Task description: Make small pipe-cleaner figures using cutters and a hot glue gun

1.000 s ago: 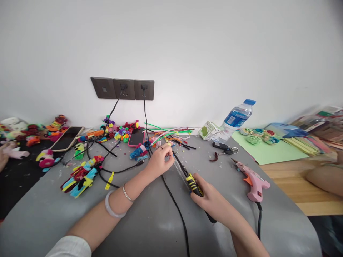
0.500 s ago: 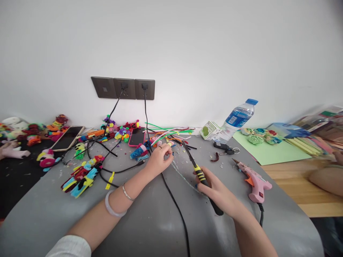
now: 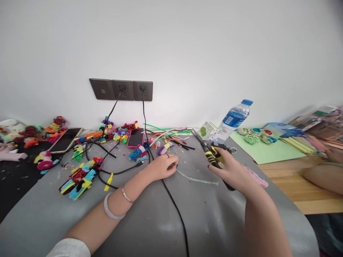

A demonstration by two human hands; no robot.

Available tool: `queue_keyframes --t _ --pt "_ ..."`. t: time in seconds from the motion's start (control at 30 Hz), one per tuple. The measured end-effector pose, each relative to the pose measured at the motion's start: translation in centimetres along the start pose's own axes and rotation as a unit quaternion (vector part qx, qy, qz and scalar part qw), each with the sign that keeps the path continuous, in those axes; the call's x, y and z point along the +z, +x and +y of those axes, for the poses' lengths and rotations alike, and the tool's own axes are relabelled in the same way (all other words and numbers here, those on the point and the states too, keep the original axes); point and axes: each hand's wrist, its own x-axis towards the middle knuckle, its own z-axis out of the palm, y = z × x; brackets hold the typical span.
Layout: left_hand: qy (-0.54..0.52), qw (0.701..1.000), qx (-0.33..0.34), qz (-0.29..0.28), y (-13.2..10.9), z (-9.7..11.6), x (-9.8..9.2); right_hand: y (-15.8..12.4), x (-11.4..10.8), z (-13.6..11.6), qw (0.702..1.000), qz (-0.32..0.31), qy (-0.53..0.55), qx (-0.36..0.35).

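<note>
Clearly, the left hand (image 3: pixel 163 167) is resting low with its fingers drawn together, seemingly pinching one end of a clear, glittery, ribbon-thin strip (image 3: pixel 198 179). That strip is trailing across the grey tabletop (image 3: pixel 144 221) toward the right. The right hand (image 3: pixel 232 167) is gripping a long-nosed metal tool (image 3: pixel 212 155) with black-and-yellow handles, apart from the strip. Beyond, a small white box (image 3: pixel 206 130) printed with green fruit is sitting beside a blue-capped clear plastic bottle (image 3: pixel 233 120); its blue label is showing lettering too small for me to read.
</note>
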Motion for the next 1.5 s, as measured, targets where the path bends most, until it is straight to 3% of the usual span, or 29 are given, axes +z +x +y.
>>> queue_keyframes --t 0.13,0.37,0.5,0.63,0.83,0.97,1.17,1.5 --pt "0.049 0.997 -0.037 0.042 0.1 -0.1 -0.2 0.0 0.7 1.9 0.986 -0.064 -0.145 -0.042" --pt "0.056 0.991 -0.017 0.117 0.1 -0.6 -0.2 -0.6 3.4 3.0 0.974 -0.053 -0.214 -0.049" --pt "0.026 0.991 -0.013 0.133 0.1 -0.7 -0.1 -0.7 3.5 2.6 0.982 -0.030 -0.174 -0.061" --pt "0.009 0.992 -0.014 0.123 0.2 -0.4 -0.3 -0.6 3.4 0.1 0.989 0.019 -0.037 -0.139" --pt "-0.025 0.993 -0.006 0.118 0.4 -0.4 -0.3 0.4 6.4 -4.2 0.974 0.037 0.119 -0.189" --pt "-0.028 0.991 -0.005 0.131 0.4 -0.5 -0.2 1.0 8.0 -4.5 0.976 0.074 0.132 -0.159" --pt "-0.012 0.992 -0.018 0.127 0.5 -0.7 -0.4 1.2 7.5 -4.1 0.971 0.029 0.171 -0.164" --pt "0.234 0.950 -0.151 0.141 0.1 -3.0 -0.9 1.3 7.8 -1.1 0.987 0.017 0.005 -0.157"
